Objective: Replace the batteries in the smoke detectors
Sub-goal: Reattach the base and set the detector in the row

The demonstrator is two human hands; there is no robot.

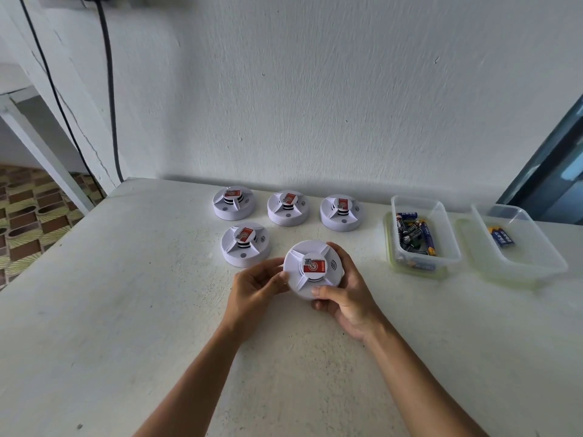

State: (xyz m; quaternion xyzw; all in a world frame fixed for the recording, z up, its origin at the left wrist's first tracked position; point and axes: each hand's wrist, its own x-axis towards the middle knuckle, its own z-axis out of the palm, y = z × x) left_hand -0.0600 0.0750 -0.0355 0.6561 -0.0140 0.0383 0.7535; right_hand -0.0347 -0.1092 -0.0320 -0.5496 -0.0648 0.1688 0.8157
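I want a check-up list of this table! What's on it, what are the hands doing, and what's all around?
Surface: white table, scuffed and speckled.
Job's things: held detector, face up; four other detectors on the table; near tub of many batteries; far tub with a few.
Clutter: nothing seen.
Hands: left hand and right hand both grip the held detector.
Cables: black cables hang down the wall.
Surroundings: white wall; patterned floor at left.

White desk [126, 310] carries four smoke detectors [245, 244] just beyond the fingers [277, 275], and two clear tubs [421, 234] to their right.
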